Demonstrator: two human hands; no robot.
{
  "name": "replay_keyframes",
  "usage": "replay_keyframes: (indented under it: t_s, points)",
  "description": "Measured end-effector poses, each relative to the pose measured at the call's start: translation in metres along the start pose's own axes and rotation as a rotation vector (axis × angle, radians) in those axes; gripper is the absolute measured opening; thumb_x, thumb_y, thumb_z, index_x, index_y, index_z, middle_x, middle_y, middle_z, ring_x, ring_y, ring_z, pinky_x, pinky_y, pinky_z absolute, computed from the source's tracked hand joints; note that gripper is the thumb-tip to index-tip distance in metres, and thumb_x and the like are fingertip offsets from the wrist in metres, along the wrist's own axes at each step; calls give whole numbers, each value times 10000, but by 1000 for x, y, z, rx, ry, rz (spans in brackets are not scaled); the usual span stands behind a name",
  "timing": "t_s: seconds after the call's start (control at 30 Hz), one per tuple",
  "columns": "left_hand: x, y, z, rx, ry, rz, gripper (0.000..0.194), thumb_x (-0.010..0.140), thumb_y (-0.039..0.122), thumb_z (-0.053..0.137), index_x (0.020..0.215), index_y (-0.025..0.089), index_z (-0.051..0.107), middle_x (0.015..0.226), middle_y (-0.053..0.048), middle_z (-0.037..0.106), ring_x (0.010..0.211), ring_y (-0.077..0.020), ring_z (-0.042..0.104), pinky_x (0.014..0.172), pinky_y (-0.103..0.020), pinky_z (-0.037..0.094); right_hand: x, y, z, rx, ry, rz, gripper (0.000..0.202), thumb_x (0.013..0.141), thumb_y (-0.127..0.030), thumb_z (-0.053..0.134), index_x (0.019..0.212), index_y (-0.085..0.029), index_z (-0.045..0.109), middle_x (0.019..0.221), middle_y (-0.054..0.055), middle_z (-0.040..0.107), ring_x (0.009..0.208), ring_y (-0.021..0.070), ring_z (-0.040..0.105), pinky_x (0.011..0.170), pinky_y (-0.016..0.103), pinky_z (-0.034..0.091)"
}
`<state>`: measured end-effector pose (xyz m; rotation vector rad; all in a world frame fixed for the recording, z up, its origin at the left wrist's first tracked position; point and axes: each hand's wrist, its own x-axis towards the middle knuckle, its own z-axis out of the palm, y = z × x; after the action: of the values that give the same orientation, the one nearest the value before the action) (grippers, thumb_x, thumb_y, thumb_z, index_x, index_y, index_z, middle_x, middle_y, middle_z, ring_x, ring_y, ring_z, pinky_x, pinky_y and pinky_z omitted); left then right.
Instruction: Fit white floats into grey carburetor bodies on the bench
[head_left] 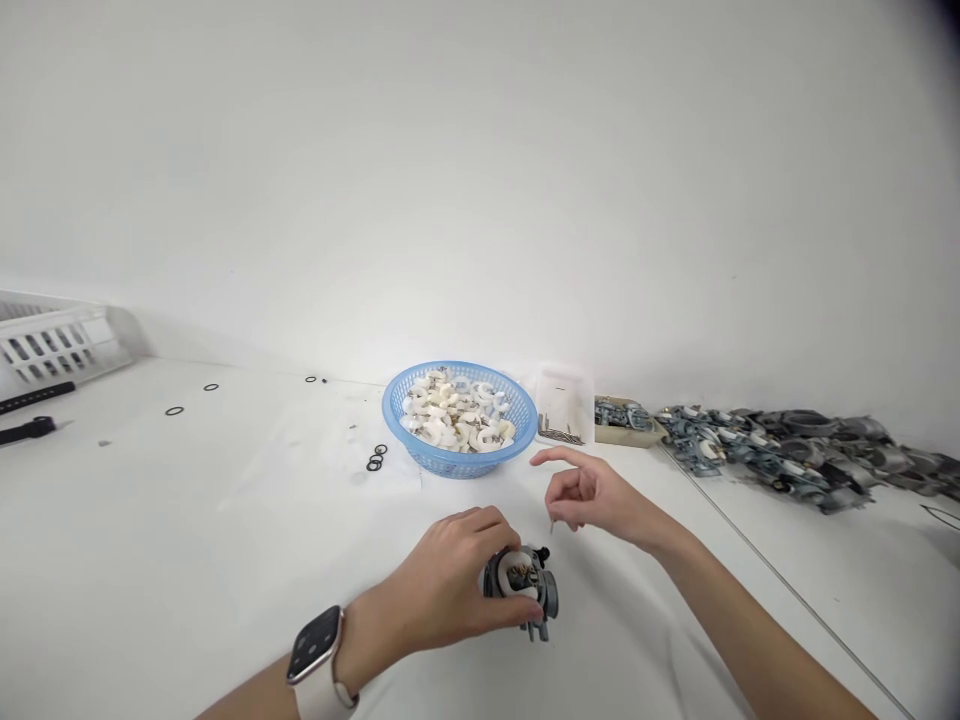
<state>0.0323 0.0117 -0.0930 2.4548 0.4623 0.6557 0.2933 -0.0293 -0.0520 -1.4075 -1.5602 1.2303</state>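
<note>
A metal carburetor body [549, 592] with a white float [513, 566] seated in its open top sits on the white table. My left hand [457, 580], with a watch on the wrist, is wrapped round it, thumb along the near side and fingers on the far side. My right hand [592, 498] hovers just beyond and to the right of the part. Its index finger is extended while the thumb and other fingers pinch a small thin metal pin [552, 526] that points down. The pin and the carburetor are apart.
Behind stands a blue basket [459, 464] of white floats. Beside it are a clear tray [566, 400] with metal pins and a box [630, 436] of metal parts. Many carburetor bodies [795, 455] lie at right. Black rings [376, 460], a white crate [60, 350] and black-handled tools [28, 430] are at left.
</note>
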Motion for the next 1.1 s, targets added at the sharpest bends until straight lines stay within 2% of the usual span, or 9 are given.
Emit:
replay_keyframes:
  t_s: [0.1, 0.23, 0.47, 0.67, 1.1]
  points:
    - [0, 3, 2, 41, 13, 19, 331, 790, 405, 835, 969, 223, 624, 952, -5, 654, 829, -199, 609, 716, -303, 459, -6, 2, 20, 69, -63, 1, 499, 792, -194, 735, 1259, -232, 563, 770, -17, 695, 637, 118, 571, 597, 250, 467]
    - [0, 6, 3, 22, 3, -7, 311, 800, 379, 824, 973, 226, 616, 957, 0, 639, 809, -183, 595, 718, -300, 467, -9, 5, 30, 149, -76, 15, 480, 787, -179, 722, 1242, -217, 574, 768, -21, 684, 650, 112, 554, 576, 232, 449]
    - [-1, 10, 2, -62, -22, -76, 242, 831, 333, 764, 986, 235, 605, 949, 4, 633, 790, -173, 589, 710, -286, 479, -9, 15, 36, 166, 1, -49, 430, 803, -206, 730, 1211, -235, 595, 766, -28, 686, 639, 104, 533, 585, 234, 417]
    - [0, 9, 2, -124, -43, -110, 240, 829, 317, 759, 1005, 245, 613, 977, 7, 648, 840, -184, 607, 753, -299, 486, -6, 18, 39, 259, -40, -19, 416, 768, -192, 720, 1171, -222, 622, 727, -37, 669, 611, 101, 504, 529, 218, 362]
    - [-1, 9, 2, -126, -43, -117, 237, 826, 304, 764, 996, 242, 611, 965, 18, 644, 839, -175, 609, 768, -296, 486, -4, 21, 38, 298, -73, -4, 411, 783, -240, 741, 1175, -203, 621, 730, -26, 667, 613, 102, 483, 541, 233, 354]
